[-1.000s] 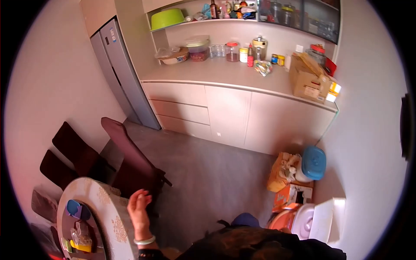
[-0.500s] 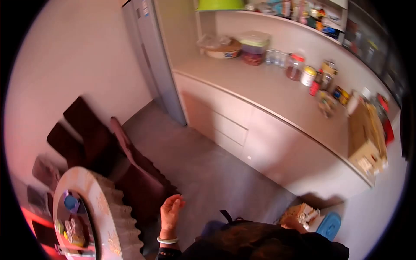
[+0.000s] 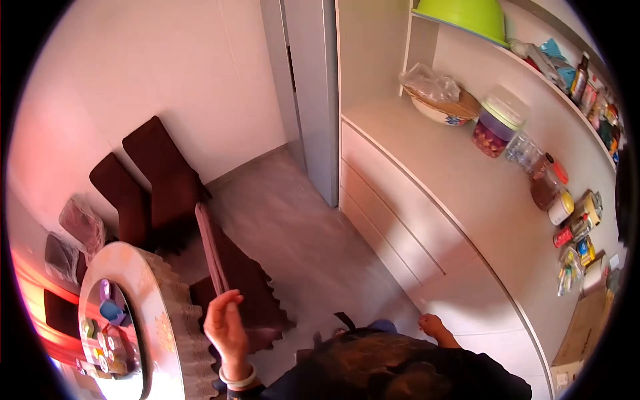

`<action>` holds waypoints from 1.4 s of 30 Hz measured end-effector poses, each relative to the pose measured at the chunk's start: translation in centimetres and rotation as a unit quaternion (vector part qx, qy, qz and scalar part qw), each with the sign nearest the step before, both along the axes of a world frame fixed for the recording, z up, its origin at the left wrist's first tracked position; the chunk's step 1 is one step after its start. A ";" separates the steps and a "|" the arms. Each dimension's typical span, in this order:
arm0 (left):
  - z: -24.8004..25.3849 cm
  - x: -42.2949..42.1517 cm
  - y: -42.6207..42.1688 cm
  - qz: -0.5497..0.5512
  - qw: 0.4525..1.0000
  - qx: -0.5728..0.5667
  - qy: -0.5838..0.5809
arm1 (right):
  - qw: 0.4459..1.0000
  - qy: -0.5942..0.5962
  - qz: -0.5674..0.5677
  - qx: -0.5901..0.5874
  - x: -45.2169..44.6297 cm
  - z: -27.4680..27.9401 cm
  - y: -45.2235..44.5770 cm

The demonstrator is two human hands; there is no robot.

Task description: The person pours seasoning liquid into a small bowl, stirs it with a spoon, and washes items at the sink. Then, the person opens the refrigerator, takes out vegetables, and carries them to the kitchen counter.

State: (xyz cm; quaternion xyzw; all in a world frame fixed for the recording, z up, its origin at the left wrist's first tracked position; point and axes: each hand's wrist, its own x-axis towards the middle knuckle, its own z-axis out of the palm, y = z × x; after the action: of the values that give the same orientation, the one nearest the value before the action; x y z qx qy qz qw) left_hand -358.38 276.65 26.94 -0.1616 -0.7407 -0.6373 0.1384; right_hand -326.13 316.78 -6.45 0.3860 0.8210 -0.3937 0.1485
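Observation:
My left hand (image 3: pixel 227 327), with a pale bangle (image 3: pixel 238 380) at the wrist, is raised at the lower middle, its fingers loosely bent and nothing visible in them. It appears in front of a dark brown chair (image 3: pixel 243 287) and beside the round table (image 3: pixel 163 293) with its lace-edged cover; I see no contact. My right hand (image 3: pixel 433 327) is lower right, near the white cabinet front (image 3: pixel 467 310). Its fingers look curled in, and no object shows in them. Dark clothing hides the space between the hands.
A long counter (image 3: pixel 427 157) on the right bears a bowl (image 3: pixel 437 113), a tub with a purple band (image 3: pixel 497 127), jars and a cardboard box (image 3: pixel 583 333). Brown chairs (image 3: pixel 163 177) stand along the left wall. Grey floor (image 3: pixel 300 233) runs between them toward a grey fridge-like cabinet (image 3: pixel 313 100).
My view has swung left, so the counter and fridge-like cabinet sit further right. My right hand now shows apart from the carton and blue-lidded bin, which have left view. My left hand appears further left.

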 end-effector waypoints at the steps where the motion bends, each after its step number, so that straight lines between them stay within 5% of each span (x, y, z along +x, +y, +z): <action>1: 0.8 -1.4 1.7 -0.034 0.997 -0.059 0.027 | 0.996 -0.027 0.084 0.031 -0.3 -1.6 0.7; 2: 1.7 -2.7 3.5 -0.067 0.990 -0.114 0.053 | 0.982 -0.054 0.170 0.064 -0.7 -2.5 1.5; 4: 2.1 -5.5 7.0 -0.098 0.976 -0.159 0.110 | 0.986 -0.032 0.155 0.047 -1.0 -5.2 3.2; 6: 0.6 -8.5 9.7 -0.079 0.983 -0.138 0.096 | 0.969 -0.148 0.193 0.035 -0.7 -15.2 6.4; 7: -0.1 -10.0 10.7 -0.054 0.987 -0.135 0.072 | 0.969 -0.151 0.194 0.014 -2.1 -15.9 7.5; 12: -3.3 -17.3 13.0 0.053 0.988 -0.146 0.007 | 0.960 0.062 0.274 -0.006 -21.5 -10.3 14.8; 13: -3.4 -18.7 13.3 0.078 0.984 -0.160 0.018 | 0.941 -0.104 0.321 0.039 -28.0 -3.3 16.1; 14: -3.8 -20.2 13.4 0.101 0.982 -0.157 0.017 | 0.916 0.004 0.386 0.107 -31.5 -7.1 19.0; 16: -4.2 -22.7 13.6 0.145 0.979 -0.144 -0.027 | 0.977 0.051 0.194 0.073 -40.3 -5.4 20.8; 18: -4.8 -24.9 13.6 0.175 0.977 -0.119 -0.040 | 0.986 0.065 0.154 0.025 -49.9 -0.7 21.8; 19: -5.4 -26.2 13.6 0.191 0.975 -0.101 -0.046 | 0.968 0.184 0.167 0.045 -54.2 3.8 20.8; 25: -8.1 -38.9 12.1 0.212 0.973 -0.066 -0.057 | 0.950 0.299 -0.027 -0.086 -72.1 9.3 20.8; 32: -7.5 -60.3 16.0 0.043 0.990 -0.059 -0.117 | 0.909 0.350 -0.213 -0.072 -80.2 12.9 20.2; 42: -11.1 -84.9 38.6 -0.307 0.930 -0.202 -0.014 | 0.940 0.239 -0.145 0.197 -83.8 13.0 21.5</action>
State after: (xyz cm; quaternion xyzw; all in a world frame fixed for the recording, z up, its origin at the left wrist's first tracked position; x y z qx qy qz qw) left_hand -443.30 315.20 15.85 -0.3966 -0.7700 -0.4875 -0.1103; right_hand -409.98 338.27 6.54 0.4172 0.8285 -0.3220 -0.1894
